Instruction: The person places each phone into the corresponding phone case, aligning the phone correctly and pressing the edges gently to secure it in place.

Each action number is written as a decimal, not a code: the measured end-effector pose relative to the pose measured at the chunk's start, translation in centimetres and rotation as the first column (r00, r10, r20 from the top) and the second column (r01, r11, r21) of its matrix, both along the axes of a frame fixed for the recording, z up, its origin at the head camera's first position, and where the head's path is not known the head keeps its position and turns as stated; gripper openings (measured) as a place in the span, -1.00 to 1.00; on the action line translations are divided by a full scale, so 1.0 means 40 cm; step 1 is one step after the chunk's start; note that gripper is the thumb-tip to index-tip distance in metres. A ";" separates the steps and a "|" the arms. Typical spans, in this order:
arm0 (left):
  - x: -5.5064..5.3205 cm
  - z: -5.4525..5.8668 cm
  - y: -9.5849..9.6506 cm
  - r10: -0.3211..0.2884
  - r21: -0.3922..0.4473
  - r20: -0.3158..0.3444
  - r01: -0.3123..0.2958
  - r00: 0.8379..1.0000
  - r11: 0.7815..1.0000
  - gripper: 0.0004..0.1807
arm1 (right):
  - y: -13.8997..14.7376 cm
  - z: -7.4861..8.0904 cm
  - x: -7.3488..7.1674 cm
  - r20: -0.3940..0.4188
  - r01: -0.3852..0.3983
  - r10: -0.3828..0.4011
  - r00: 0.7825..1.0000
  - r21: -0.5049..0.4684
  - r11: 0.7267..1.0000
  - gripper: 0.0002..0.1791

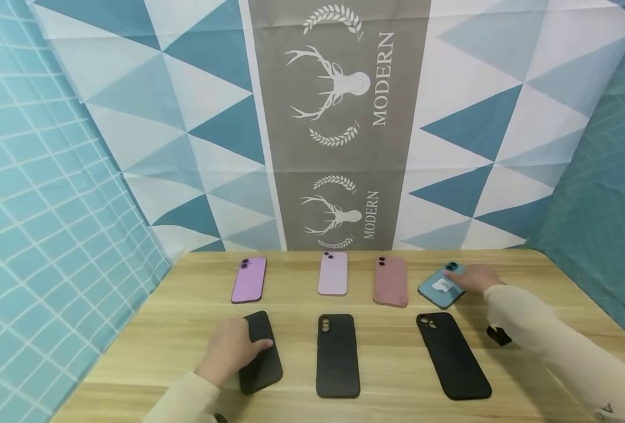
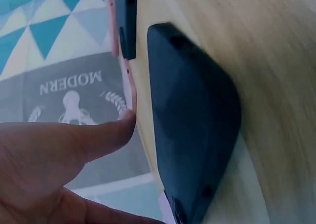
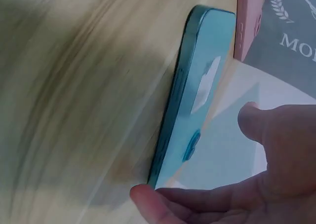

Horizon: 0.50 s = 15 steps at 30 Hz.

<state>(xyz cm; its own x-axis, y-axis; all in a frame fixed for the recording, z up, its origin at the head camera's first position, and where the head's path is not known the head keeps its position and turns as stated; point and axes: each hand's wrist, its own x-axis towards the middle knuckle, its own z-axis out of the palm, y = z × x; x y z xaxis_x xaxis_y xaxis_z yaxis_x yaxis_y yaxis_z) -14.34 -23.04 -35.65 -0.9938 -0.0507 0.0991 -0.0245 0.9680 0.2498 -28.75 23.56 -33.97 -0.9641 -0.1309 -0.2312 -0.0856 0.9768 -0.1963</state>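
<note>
On the left of the table in the head view lies a black phone case (image 1: 266,365), inner side out of sight. My left hand (image 1: 232,346) is over its left edge, thumb stretched across it. In the left wrist view the thumb stands apart from the case (image 2: 192,110); the other fingers are partly out of frame. At the back right, my right hand (image 1: 476,278) reaches a blue phone (image 1: 435,297) bearing a white sticker. Its fingertips (image 3: 144,197) meet the phone's near end in the right wrist view, while the thumb stays clear of the back.
A purple phone (image 1: 249,281), a pale pink phone (image 1: 333,275) and a rose phone (image 1: 390,283) lie in the back row. Two more black cases, one in the middle (image 1: 338,358) and one at right (image 1: 455,357), lie in front. Patterned cloth (image 1: 339,147) hangs behind the wooden table.
</note>
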 end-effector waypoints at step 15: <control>-0.067 0.003 0.048 -0.010 -0.067 0.062 0.014 0.998 0.998 -0.41 | -0.052 -0.059 -0.059 0.002 0.108 -0.109 0.994 0.116 0.987 -0.18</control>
<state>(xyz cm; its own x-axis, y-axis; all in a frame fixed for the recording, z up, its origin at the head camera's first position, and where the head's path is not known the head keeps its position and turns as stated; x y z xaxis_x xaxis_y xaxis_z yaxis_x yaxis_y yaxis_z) -17.00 -21.11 -35.52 -0.9986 -0.0345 0.0409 -0.0264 0.9828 0.1827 -31.09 21.49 -36.33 -0.9690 0.0022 -0.2471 0.0232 0.9963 -0.0822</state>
